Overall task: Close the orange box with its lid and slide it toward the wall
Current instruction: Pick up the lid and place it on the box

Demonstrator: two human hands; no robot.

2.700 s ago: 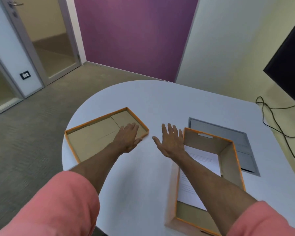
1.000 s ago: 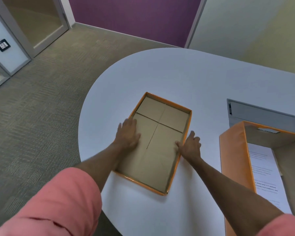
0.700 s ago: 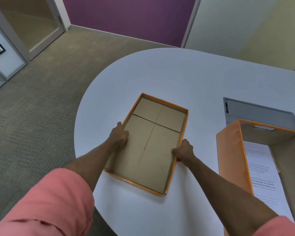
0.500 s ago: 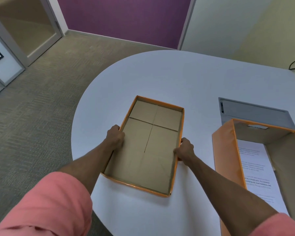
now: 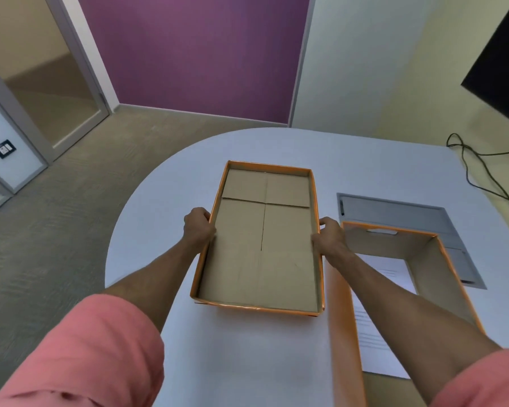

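Observation:
The orange lid (image 5: 262, 245) is held inside-up, its brown cardboard face toward me, lifted off the white table (image 5: 247, 362). My left hand (image 5: 197, 229) grips its left long rim and my right hand (image 5: 329, 239) grips its right long rim. The open orange box (image 5: 343, 333) stands at the right, just beside the lid, with white printed paper (image 5: 376, 342) lying inside; my right forearm crosses over it.
A grey cable hatch (image 5: 400, 212) is set into the table behind the box. Black cables (image 5: 482, 168) trail at the far right under a dark screen (image 5: 503, 69). The yellow wall (image 5: 379, 69) rises behind the table; carpet floor lies to the left.
Both hands closed on the lid's long rims, turned it straight and raised it from the table, bringing it rightward until it is beside the open box.

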